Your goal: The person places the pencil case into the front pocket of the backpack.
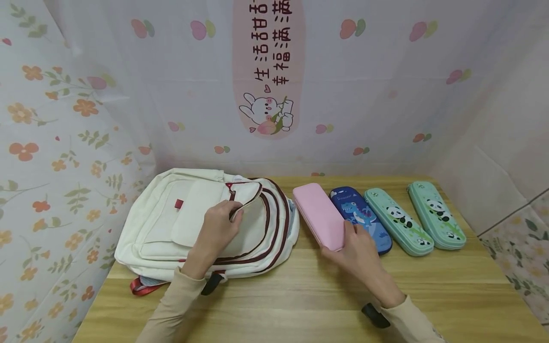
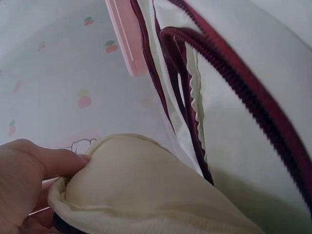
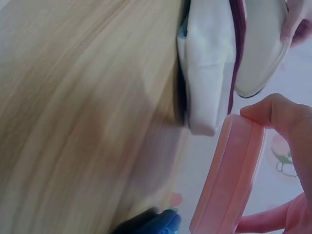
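A wood-grain table [image 1: 291, 305] is edged on the left by a hanging cloth with orange flowers [image 1: 51, 138]. Across the far side hangs a pale cloth [image 1: 171, 95] dotted with small fruit shapes, bearing a pink panel [image 1: 268, 119] with Chinese writing and a rabbit drawing. On the left of the table lies a cream backpack [image 1: 158, 228], trimmed with dark red zippers [image 2: 234, 73], with a red loop [image 1: 143, 287] poking out at its near left corner. Towards the right, three cases lie slanted side by side: a dark blue dinosaur case [image 1: 362, 212], a mint green panda case [image 1: 399, 221] just beside it, and a second mint green panda case [image 1: 436, 214] furthest right. The blue case is the closest neighbour to the right hand, which partly covers it in the head view.

The left hand [image 1: 220, 221] is over the backpack, thumb and fingers pinching the edge of an unzipped pocket flap [image 2: 136, 175], held up so the pocket gapes. To its right, a plain pink case [image 1: 319, 214] is raised above the table between the backpack and the blue case. The right hand [image 1: 358, 250] grips its near end, thumb on one side, fingers on the other; its far end points away, near the backpack's right edge.
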The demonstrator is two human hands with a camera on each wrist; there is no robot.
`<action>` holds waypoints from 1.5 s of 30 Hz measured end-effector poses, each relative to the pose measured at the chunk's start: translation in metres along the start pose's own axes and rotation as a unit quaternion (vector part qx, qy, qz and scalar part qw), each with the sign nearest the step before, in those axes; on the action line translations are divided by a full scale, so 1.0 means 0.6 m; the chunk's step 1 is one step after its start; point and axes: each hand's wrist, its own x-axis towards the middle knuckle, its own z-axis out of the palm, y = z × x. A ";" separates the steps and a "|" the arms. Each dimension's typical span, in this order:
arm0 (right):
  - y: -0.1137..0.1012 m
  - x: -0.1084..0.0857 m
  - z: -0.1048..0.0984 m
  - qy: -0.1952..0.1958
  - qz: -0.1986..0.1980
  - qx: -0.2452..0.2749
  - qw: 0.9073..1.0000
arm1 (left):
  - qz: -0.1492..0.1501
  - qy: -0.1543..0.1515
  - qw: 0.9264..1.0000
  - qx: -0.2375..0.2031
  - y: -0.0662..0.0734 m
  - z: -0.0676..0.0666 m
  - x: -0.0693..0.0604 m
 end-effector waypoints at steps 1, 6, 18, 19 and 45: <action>-0.002 0.001 -0.002 -0.001 -0.003 0.000 1.000 | 0.000 0.003 1.000 -0.002 -0.002 -0.002 0.000; -0.015 0.005 -0.012 -0.011 -0.013 -0.003 1.000 | -0.001 0.022 1.000 -0.013 -0.008 -0.015 0.003; -0.065 0.023 -0.004 -0.020 -0.059 0.010 0.998 | -0.016 0.057 0.998 0.000 -0.016 -0.042 0.003; -0.070 0.025 -0.001 -0.022 -0.064 0.011 0.998 | -0.017 0.060 0.998 0.004 -0.017 -0.044 0.003; -0.163 0.102 0.043 -0.129 -0.190 0.082 0.970 | -0.028 0.092 0.995 0.008 -0.043 -0.063 -0.003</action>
